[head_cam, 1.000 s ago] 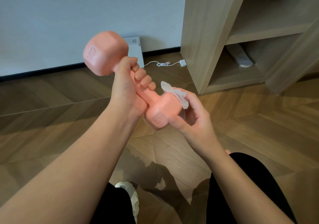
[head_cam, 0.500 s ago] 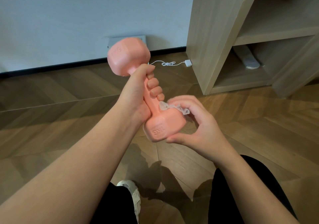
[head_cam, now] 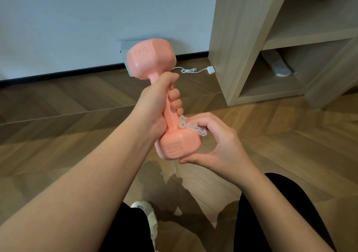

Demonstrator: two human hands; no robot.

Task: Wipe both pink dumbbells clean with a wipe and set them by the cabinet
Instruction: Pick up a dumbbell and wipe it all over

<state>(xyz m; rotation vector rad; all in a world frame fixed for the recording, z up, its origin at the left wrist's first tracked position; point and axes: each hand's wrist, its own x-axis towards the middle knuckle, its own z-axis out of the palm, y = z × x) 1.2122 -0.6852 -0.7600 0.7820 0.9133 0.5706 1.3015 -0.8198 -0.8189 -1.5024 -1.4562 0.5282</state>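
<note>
Wiping pink dumbbell (head_cam: 151, 57): lower head (head_cam: 178, 147)

Left hand (head_cam: 155, 104) gripped the handle (head_cam: 171, 122), fingers curled round it, holding the dumbbell near upright above the floor (head_cam: 58, 135). Right hand (head_cam: 219, 147) pinched a crumpled wipe (head_cam: 191, 126) against the lower head's top. Cabinet (head_cam: 238, 38) stood further right, apart. Advised: rotate handle so every face meets the wipe.

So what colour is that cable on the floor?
White. The cable shows best in the head view, beside the cabinet.
</note>
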